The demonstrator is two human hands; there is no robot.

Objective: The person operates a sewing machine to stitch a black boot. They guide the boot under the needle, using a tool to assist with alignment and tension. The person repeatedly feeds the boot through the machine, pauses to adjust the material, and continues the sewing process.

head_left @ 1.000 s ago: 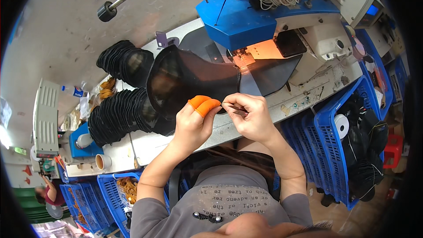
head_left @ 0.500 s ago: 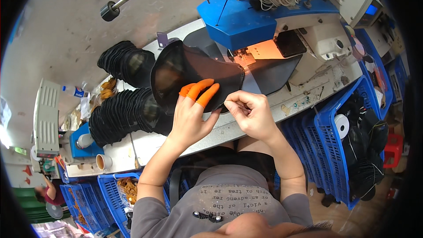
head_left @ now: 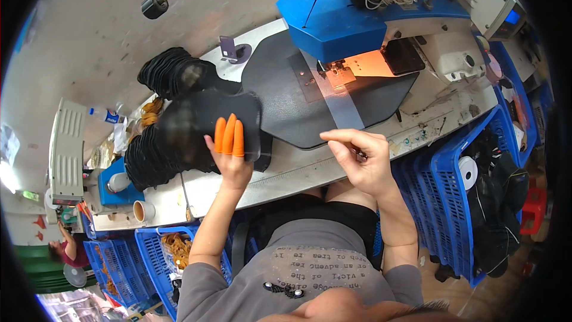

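Three fingers of my left hand (head_left: 234, 164) wear orange finger covers and lie straight across a black curved sheet piece (head_left: 199, 113). Its thumb is hidden, apparently under the piece's edge. The piece is blurred and overlaps the stack of similar black pieces (head_left: 146, 158) on the left. Before the sewing machine, my right hand (head_left: 363, 164) is held in the air, thumb and index finger brought close. A small dark object shows among its curled fingers, too little of it to name. Beneath the blue machine head (head_left: 330, 24), a lit needle area (head_left: 339, 74) sits beside a black work plate (head_left: 280, 95).
A second stack of black pieces (head_left: 173, 74) stands farther back. On the right are blue crates (head_left: 444, 203) with black goods and a white spool (head_left: 468, 172). A phone (head_left: 402, 56) lies by the machine; a cup (head_left: 143, 210) stands left. Another person (head_left: 71, 247) is far left.
My left hand has carried the black piece leftward off the machine's work plate to the stack. My right hand has let go of its edge and shifted slightly right.
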